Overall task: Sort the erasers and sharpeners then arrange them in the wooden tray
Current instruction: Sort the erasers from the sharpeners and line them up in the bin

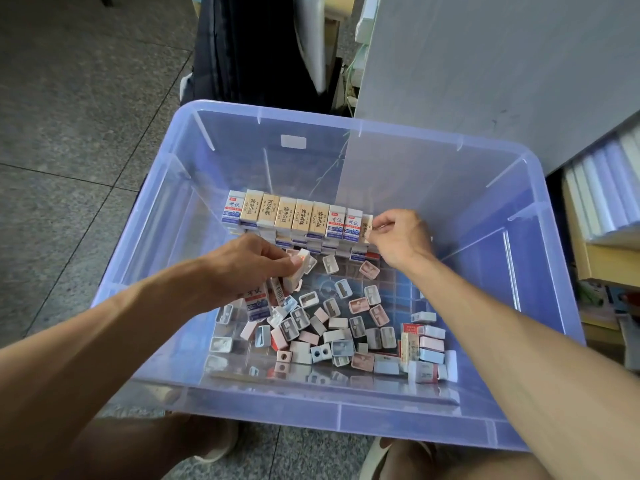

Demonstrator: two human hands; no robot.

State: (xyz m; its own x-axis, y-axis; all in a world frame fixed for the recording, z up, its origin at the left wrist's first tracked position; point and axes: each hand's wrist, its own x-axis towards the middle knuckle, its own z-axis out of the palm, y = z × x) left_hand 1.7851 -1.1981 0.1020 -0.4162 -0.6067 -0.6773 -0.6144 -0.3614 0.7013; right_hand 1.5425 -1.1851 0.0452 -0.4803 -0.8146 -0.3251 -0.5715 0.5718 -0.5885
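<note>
Forearms are reaching in from the near edge over the bin (263,415), a translucent blue tub sitting on the floor. Left hand (242,268) is gripping several erasers at once: the fingers are curled round a white one (298,268) at the fingertips, with two more sleeved ones (258,303) hanging below the palm. Right hand (398,237) is pinching a tan eraser (367,228) between thumb and forefinger, setting it upright at the right end of the row (294,214) standing just left of those fingers. Loose sharpeners (343,327) are lying scattered below and between both hands. No wooden tray can be identified with certainty; the row appears to be standing on stacked erasers. Risks, as judged: the left hand's overloaded grip is likely to shed an eraser into the sharpeners, undoing the sort; the right fingers, releasing against the row's end, may be tipping the upright neighbours like dominoes; white and tan sleeves are mixing within the row, so the sort may be failing.
</note>
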